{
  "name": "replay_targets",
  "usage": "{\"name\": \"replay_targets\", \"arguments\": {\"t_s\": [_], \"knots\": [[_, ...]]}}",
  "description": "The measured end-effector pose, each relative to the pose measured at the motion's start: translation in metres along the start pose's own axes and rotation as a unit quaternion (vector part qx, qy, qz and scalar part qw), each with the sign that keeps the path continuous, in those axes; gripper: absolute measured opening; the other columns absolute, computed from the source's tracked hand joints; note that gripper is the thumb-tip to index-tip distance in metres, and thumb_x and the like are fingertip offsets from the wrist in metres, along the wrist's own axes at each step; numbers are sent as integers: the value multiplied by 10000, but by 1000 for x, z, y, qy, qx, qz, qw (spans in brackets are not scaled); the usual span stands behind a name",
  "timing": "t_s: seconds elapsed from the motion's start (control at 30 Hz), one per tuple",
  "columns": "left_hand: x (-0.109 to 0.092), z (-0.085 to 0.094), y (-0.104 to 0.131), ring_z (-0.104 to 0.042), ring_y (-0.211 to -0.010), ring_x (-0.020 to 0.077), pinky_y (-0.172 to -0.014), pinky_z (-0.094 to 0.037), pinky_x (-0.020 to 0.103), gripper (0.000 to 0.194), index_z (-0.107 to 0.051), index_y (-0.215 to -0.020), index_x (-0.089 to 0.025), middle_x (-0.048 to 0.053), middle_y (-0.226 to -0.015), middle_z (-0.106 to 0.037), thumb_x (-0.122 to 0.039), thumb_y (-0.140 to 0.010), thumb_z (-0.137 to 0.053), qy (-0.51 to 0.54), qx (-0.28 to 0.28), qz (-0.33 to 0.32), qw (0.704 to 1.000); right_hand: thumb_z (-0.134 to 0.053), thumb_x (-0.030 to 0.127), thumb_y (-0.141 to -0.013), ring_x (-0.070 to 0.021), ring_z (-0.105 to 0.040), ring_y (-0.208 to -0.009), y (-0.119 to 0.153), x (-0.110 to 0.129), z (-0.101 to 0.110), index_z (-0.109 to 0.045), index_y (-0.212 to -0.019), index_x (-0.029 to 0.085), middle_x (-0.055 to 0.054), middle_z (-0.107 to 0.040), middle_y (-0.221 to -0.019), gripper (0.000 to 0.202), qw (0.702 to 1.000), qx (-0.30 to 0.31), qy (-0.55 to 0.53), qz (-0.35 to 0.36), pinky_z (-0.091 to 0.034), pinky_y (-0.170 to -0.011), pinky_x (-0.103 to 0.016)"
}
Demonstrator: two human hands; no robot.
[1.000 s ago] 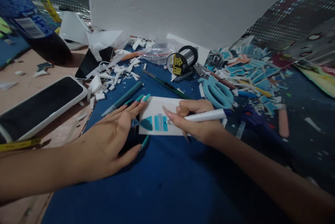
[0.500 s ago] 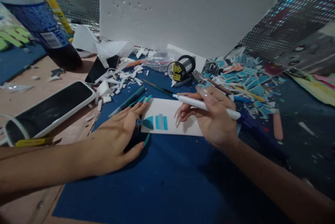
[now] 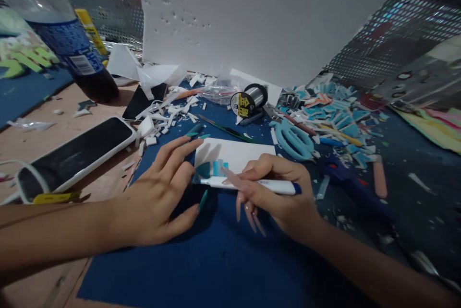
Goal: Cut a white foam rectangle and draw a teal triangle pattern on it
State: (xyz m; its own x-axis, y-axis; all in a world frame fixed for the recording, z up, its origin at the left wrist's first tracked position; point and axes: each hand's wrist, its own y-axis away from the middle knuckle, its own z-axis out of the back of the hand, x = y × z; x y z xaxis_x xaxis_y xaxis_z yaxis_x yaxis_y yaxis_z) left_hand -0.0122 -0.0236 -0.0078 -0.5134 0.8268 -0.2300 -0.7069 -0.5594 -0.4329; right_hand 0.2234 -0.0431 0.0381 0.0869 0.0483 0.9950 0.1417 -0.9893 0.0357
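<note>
My right hand (image 3: 288, 193) grips a white marker (image 3: 279, 186) with a dark blue end, held nearly level. Its tip points left and meets a small blue marker cap (image 3: 196, 179) by my left index finger. My left hand (image 3: 163, 188), with long teal nails, holds that cap; its other fingers reach over the left edge of a white board (image 3: 245, 152). Blue patches (image 3: 215, 169) mark the board's left part, partly hidden by the marker and my right fingers. How far the tip sits in the cap, I cannot tell.
Behind the board lie a craft knife (image 3: 226, 129), a wire spool (image 3: 248, 101) and light blue scissors (image 3: 293, 140). Foam scraps (image 3: 334, 106) heap at the right. A phone (image 3: 75, 159) and a cola bottle (image 3: 77, 53) occupy the left. Blue sheeting (image 3: 201, 269) covers the front.
My right hand has swung down and left, bringing the marker from above the board to the cap at my left hand. The scissors have come into view. The camera view has shifted slightly.
</note>
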Motion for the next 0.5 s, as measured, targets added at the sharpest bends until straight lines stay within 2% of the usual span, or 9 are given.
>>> {"name": "replay_targets", "arguments": {"t_s": [0.07,0.13,0.23,0.3,0.37,0.47,0.5], "knots": [[0,1,0,-305,-1488,442,-1138,-419,637,157,-459,-1066,-153,295,-1495,-443,-300,-1010,-463,-4,-2,-15,1000,-967,292,-674,-114,-600,-393,1,-1,-1,-684,-642,182,16,-673,-547,305,1000,12,3,-5,-497,-374,-197],[-1,3,1,-314,-1484,425,-1163,-382,623,229,-469,-1092,-138,289,-1465,-457,-341,-1074,-365,-16,-15,-46,999,-938,266,-720,-145,-652,-435,3,-3,-2,-743,-692,190,-1,-718,-582,211,999,34,31,22,-542,-421,-228],[-4,4,3,-347,-1480,387,-1180,-356,580,420,-499,-1121,-117,273,-1444,-479,-394,-1131,-184,-55,-64,-90,992,-906,175,-763,-184,-752,-577,10,-5,-3,-797,-784,205,-33,-807,-732,114,975,35,141,168,-606,-549,-251],[-6,4,4,-456,-1401,354,-1123,-416,528,412,-532,-1089,-127,238,-1367,-558,-357,-1138,-194,-70,-109,-101,986,-891,100,-766,-175,-779,-645,16,-5,-5,-792,-848,217,-23,-834,-828,174,941,4,208,267,-623,-622,-228],[-7,5,6,-599,-1187,296,-998,-490,454,323,-558,-1057,-140,178,-1184,-660,-253,-1128,-264,-63,-143,-109,982,-862,85,-805,-130,-770,-629,23,-5,-6,-756,-907,224,4,-840,-866,202,908,-12,266,324,-608,-618,-173],[-6,8,6,-622,-829,224,-793,-514,381,270,-594,-1047,-141,85,-899,-695,-157,-1104,-331,-46,-143,-128,980,-718,241,-993,-94,-749,-592,31,-7,-8,-698,-968,204,16,-831,-828,49,830,-24,411,376,-588,-608,-164],[-5,10,5,-600,-761,214,-751,-506,370,278,-604,-1033,-138,67,-835,-685,-166,-1109,-338,-42,-140,-137,980,-619,293,-1061,-92,-748,-592,34,-8,-8,-684,-970,190,14,-820,-791,152,797,-28,460,392,-585,-621,-180]]}}
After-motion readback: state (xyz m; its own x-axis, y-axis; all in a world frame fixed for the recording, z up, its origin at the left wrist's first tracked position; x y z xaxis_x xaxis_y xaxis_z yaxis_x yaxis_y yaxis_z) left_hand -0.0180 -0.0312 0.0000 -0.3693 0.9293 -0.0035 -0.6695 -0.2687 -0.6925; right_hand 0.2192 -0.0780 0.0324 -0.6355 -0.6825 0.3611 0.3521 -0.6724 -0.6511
